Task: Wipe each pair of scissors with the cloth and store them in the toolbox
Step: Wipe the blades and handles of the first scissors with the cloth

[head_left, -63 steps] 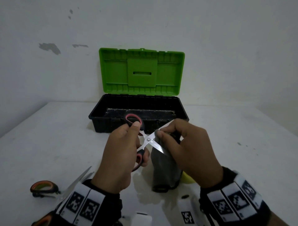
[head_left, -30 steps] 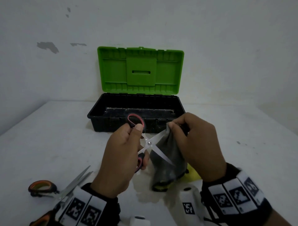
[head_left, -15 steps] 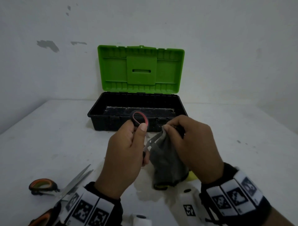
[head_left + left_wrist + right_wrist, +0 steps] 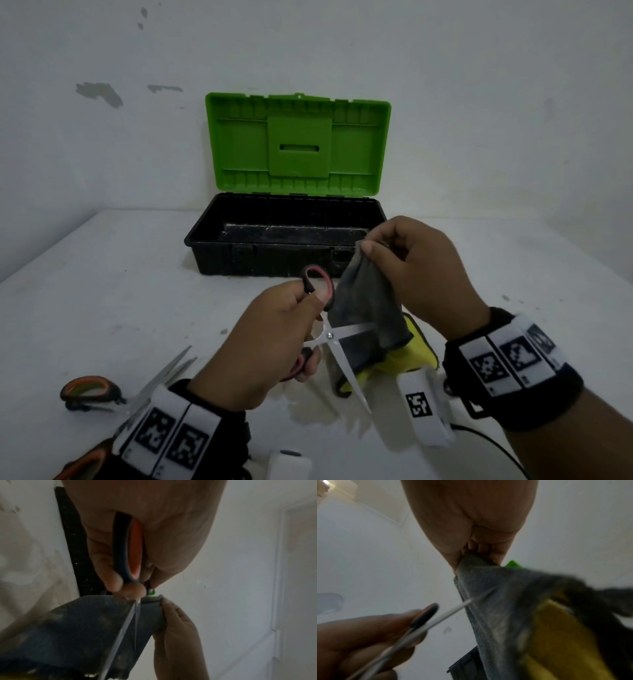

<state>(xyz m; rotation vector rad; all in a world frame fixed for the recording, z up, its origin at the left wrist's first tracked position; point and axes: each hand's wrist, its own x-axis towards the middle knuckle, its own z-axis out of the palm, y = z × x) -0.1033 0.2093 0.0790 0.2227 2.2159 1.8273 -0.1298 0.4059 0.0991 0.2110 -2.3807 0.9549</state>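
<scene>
Now the fingers of the left hand (image 4: 270,339) are curling through the red-and-black plastic handles of the steel scissors (image 4: 329,337), holding the blades wide open. The right hand (image 4: 421,274) is pinching the top of the grey-and-yellow cloth (image 4: 368,311), hanging against one blade, in front of the open black toolbox with green lid (image 4: 260,255) on the white table (image 4: 102,291).

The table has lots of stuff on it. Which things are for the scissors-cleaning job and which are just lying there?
For the job:
- red-handled scissors, blades open, in the left hand
- grey and yellow cloth, pinched by the right hand
- open toolbox
- orange-handled scissors waiting on the table

Just lying about:
- nothing that I can make out; everything in view belongs to the job
</scene>
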